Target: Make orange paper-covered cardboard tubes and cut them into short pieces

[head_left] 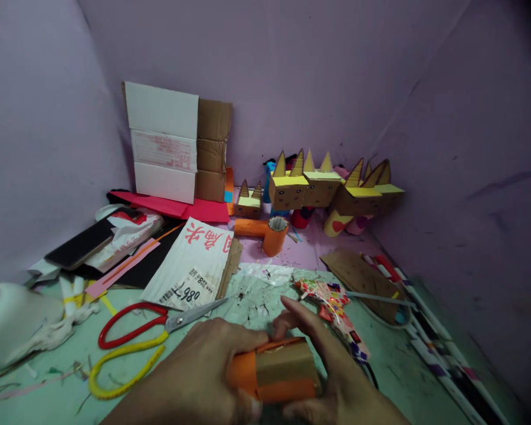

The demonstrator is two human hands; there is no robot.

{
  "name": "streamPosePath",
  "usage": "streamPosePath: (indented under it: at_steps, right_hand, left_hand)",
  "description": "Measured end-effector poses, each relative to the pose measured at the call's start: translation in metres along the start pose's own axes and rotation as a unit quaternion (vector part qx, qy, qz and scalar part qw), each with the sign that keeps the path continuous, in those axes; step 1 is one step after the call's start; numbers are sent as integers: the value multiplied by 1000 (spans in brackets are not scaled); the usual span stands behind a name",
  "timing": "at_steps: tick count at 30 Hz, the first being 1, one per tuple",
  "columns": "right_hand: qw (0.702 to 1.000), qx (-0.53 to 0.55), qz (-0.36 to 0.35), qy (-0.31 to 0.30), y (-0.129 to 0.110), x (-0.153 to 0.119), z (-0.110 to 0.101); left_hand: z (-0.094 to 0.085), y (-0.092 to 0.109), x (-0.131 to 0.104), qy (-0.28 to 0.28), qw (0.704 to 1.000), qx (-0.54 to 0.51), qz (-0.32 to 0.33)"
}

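Low in the view I hold a short cardboard tube [287, 369] partly covered with orange paper, a bare brown strip showing along it. My left hand [203, 369] is closed round its left end. With my right hand [336, 378] I grip the right end, index finger raised off it. Just beyond my right hand lies a glue gun [336, 307] covered in colourful patterned tape. Left of my left hand rest open scissors [172, 321] with one red and one yellow handle. Behind stands an orange tube piece [274, 236] with a second tube joined sideways.
Box-headed cardboard figures [287, 192] with pointed ears line the back wall. White and brown cardboard sheets [163, 147] lean at back left, above red paper [203, 211]. A printed white cardboard piece [194, 260], a brown cardboard piece [363, 277] and a white rounded object [13, 327] lie around.
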State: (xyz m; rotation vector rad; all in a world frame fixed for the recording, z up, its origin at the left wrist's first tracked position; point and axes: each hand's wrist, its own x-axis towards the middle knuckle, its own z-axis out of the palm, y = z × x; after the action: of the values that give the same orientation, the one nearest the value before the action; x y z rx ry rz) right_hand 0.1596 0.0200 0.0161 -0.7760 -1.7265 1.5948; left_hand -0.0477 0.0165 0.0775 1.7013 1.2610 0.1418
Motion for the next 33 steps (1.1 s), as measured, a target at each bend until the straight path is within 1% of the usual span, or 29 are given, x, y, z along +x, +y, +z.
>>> streamPosePath:
  at_steps: [2,6,10,16,21,27,33]
  right_hand:
    - [1000,21,1,-9,0,-1,1]
    - [999,54,4,-5,2,-2,2]
    - [998,56,9,3,6,-3,4]
    - [998,26,-30,41,13,-1,8]
    - [998,39,-46,36,12,0,9]
    - [996,46,-72,35,11,1,9]
    - [994,18,-93,61,12,3,12]
  left_hand:
    - [1,-1,0,-1,1000,-2,-4]
    - [1,0,0,0,1000,-12,-17]
    - [2,-1,0,0,1000,-16,-25]
    - [5,-7,1,-15,999,-41,-32]
    - [4,-12,3,-27,997,-50,-46]
    - [3,-9,2,-26,995,-87,-31]
    - [4,-13,3,-29,995,-94,-13]
